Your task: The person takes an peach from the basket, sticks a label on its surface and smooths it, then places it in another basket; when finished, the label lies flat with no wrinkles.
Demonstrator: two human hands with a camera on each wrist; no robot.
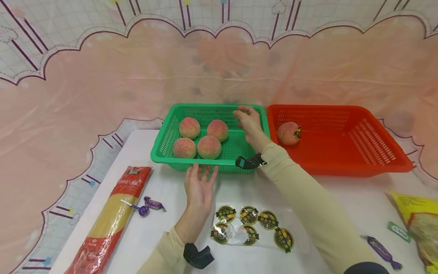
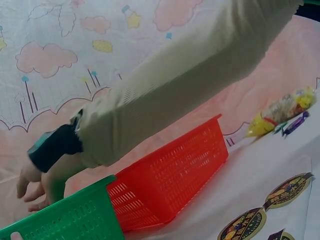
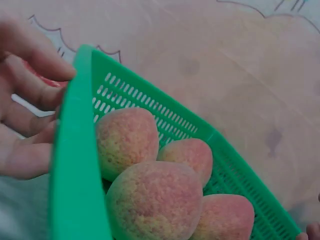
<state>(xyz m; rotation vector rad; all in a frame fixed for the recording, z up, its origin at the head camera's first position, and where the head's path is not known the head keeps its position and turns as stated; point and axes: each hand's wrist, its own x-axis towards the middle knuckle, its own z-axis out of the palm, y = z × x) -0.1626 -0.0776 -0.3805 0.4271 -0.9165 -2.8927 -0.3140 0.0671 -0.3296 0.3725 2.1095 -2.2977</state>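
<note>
Several pinkish peaches (image 1: 209,147) lie in the left part of a green basket (image 1: 208,161). My left hand (image 1: 199,190) is at the basket's front wall, fingers fairly straight, with fingertips right at the rim. In the right wrist view those fingers (image 3: 37,100) show beside the green rim, around nothing. My right hand (image 1: 251,127) hangs over the basket's right end, its fingers loosely bent near the back rim, with no peach in them. In the left wrist view the right hand (image 2: 37,185) appears above the green wall. One peach (image 1: 288,133) with a dark label sits in the red basket (image 1: 342,167).
A clear sheet with round black-and-gold stickers (image 1: 268,220) lies in front. Left are a noodle packet (image 1: 113,213), a lollipop (image 1: 143,211) and a purple-wrapped candy (image 1: 154,204). Right are a yellow bag (image 1: 421,224), a green pack (image 1: 399,231) and another purple candy (image 1: 381,251).
</note>
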